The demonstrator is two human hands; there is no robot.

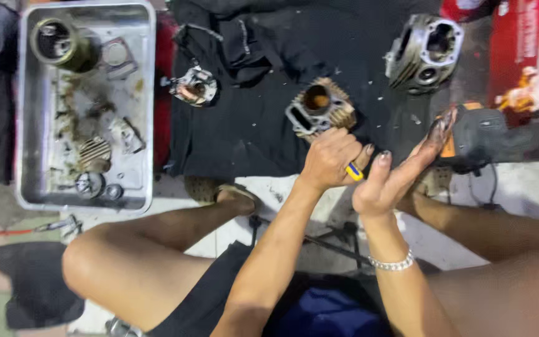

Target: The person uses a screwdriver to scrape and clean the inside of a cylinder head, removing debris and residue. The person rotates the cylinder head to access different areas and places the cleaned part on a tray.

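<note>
My left hand (332, 157) is closed around a small yellow and blue tool (354, 171) whose tip pokes out by the thumb. My right hand (403, 171) is flat and open beside it, with grimy fingers stretched out and a beaded bracelet on the wrist. The two hands almost touch. Just beyond the left hand, a finned engine cylinder (319, 109) with a round bore lies on a black cloth (269, 125).
A metal tray (148, 93) at the left holds a cylinder sleeve (60, 42), a gasket and small greasy parts. A cylinder head (424, 51) sits at the far right of the cloth, another small part (194, 86) at its left. A red box (528, 56) stands at the right. My bare knees flank the hands.
</note>
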